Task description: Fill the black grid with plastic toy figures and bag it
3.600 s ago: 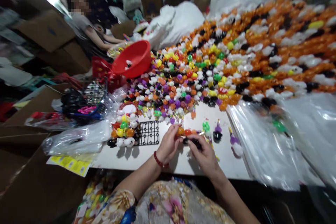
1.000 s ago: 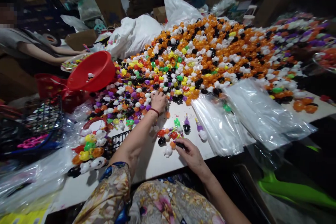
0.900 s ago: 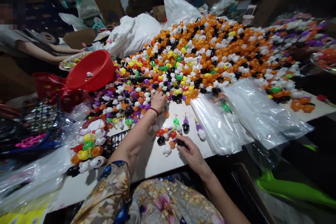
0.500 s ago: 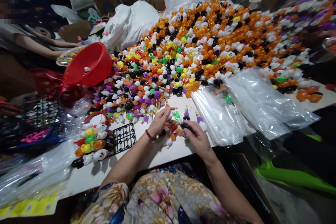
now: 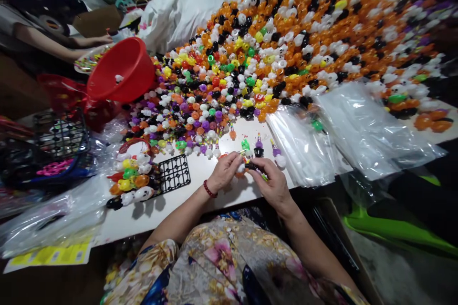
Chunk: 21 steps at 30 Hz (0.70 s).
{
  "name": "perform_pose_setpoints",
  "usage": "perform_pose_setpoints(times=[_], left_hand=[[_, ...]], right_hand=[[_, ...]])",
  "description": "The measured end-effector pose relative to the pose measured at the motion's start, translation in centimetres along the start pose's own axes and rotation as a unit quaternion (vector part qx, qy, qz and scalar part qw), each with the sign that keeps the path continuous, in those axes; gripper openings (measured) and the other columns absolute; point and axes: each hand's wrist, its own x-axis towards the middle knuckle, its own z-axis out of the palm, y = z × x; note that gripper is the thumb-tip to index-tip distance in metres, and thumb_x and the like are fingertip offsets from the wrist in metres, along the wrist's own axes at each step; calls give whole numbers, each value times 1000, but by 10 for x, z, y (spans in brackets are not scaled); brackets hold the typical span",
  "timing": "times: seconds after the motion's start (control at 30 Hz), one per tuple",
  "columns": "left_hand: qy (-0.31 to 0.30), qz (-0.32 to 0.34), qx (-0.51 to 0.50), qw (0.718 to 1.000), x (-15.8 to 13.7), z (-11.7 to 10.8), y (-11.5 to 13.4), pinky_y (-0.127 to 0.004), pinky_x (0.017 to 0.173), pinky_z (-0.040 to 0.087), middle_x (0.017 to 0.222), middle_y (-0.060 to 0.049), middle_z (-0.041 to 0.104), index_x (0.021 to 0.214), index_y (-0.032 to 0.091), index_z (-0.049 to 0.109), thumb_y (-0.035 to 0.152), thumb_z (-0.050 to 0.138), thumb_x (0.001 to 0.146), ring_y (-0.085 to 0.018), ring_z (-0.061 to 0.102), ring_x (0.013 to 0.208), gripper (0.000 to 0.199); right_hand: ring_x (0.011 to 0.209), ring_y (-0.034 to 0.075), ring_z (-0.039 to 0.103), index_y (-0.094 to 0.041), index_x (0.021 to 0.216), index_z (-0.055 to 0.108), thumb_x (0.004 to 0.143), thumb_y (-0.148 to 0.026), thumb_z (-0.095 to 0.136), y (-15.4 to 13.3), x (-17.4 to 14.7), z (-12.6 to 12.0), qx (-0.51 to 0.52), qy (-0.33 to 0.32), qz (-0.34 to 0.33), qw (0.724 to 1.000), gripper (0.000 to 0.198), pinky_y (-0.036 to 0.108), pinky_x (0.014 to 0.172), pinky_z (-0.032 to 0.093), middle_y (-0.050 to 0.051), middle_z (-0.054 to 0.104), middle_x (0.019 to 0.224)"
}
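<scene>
My left hand [image 5: 226, 171], with a red bead bracelet at the wrist, is closed in a pinch on a small thin pale piece [image 5: 242, 151] too small to name. Close beside it, my right hand [image 5: 272, 183] pinches a small black plastic piece [image 5: 251, 165] between thumb and fingers. Just beyond the fingertips stand a green figure [image 5: 245, 145] and a purple-topped black figure [image 5: 259, 147]. A purple and white figure [image 5: 277, 152] lies to the right. Orange and white pieces below the hands are partly hidden by the fingers.
A big heap of small plastic figures [image 5: 286, 47] covers the table's back. Clear plastic bags [image 5: 300, 147] lie at right. A black grid tray [image 5: 175, 171] holding several figures [image 5: 130, 174] and a tilted red basin [image 5: 121, 71] are at left. Another person's arm [image 5: 46, 40] reaches in there.
My hands have come together, the right one now holding a black piece up near the left fingertips. The head view has tilted down a little, so the table appears higher.
</scene>
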Motion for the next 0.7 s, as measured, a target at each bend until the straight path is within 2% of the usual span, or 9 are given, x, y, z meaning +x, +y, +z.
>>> perform_pose_setpoints(times=[0.13, 0.23, 0.33, 0.53, 0.63, 0.7], left_hand=[[-2, -4, 29, 1000, -1, 0, -1, -26, 66, 40, 66, 3, 45, 69, 21, 45, 66, 36, 91, -13, 44, 66, 51], [10, -15, 48, 999, -1, -1, -2, -26, 64, 39, 64, 2, 45, 68, 21, 45, 65, 36, 91, -13, 45, 65, 51], [5, -10, 63, 998, -1, -4, -2, -27, 63, 39, 63, 2, 46, 66, 20, 45, 64, 35, 91, -14, 46, 63, 51], [-69, -53, 89, 992, 0, -6, 3, -26, 58, 36, 57, 3, 46, 60, 21, 43, 56, 36, 92, -13, 44, 58, 48], [-60, -70, 105, 990, 2, -4, 4, -27, 59, 34, 55, 3, 45, 58, 21, 43, 53, 39, 91, -14, 44, 58, 47], [-40, -78, 87, 992, 4, -4, 3, -27, 59, 34, 57, 3, 45, 59, 21, 44, 56, 42, 89, -13, 43, 59, 47]], right_hand=[[101, 21, 66, -26, 112, 66, 92, -23, 61, 0, 0, -4, 1, -47, -21, 999, 21, 37, 91, 55, 7, 70, 105], [104, 20, 64, -27, 111, 69, 92, -25, 60, 3, 2, -6, 25, -74, -11, 997, 21, 37, 93, 54, 7, 68, 107], [102, 19, 65, -27, 110, 71, 92, -27, 60, 7, 3, -7, 67, -99, 21, 993, 21, 36, 91, 54, 7, 68, 106], [93, 20, 67, -25, 98, 73, 88, -31, 66, 11, -1, 4, 140, -128, 81, 978, 14, 36, 85, 55, 5, 71, 96], [91, 20, 66, -25, 94, 73, 86, -33, 68, 12, -2, 10, 156, -123, 115, 973, 13, 36, 85, 54, 5, 71, 95], [93, 20, 66, -25, 101, 71, 85, -36, 69, 13, 0, 12, 183, -118, 156, 963, 19, 36, 86, 54, 5, 71, 100]])
